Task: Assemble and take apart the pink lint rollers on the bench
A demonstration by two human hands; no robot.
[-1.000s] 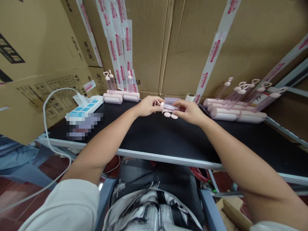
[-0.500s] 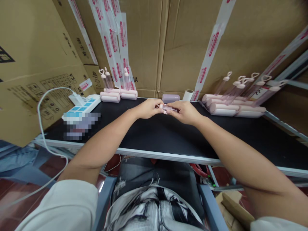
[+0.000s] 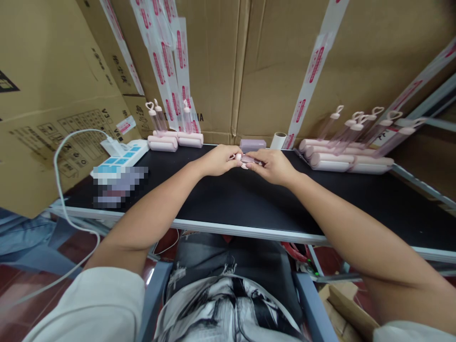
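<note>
Both hands meet over the far middle of the black table (image 3: 235,199). In them lies a see-through pinkish tube (image 3: 249,160) with a pale pink cap, held roughly level. My left hand (image 3: 221,160) pinches the cap end, where a loop partly shows between the fingers. My right hand (image 3: 273,165) is closed round the tube's other end and hides much of it. A small pale pink rounded part shows just under the tube; I cannot tell whether it is attached. Right behind the hands lie a mauve cylinder (image 3: 252,145) and a white cardboard core (image 3: 278,140).
Pink cylinders (image 3: 190,139) with upright loop-capped tubes (image 3: 187,116) stand at the back left. More pink cylinders (image 3: 333,162) and tubes are at the back right. A power strip (image 3: 123,156) with a white cable (image 3: 60,175) sits left. Taped cardboard (image 3: 270,71) walls the back.
The pale cap at my left fingertips shows slightly more than before. Otherwise the hands and the tube stay in nearly the same place.
</note>
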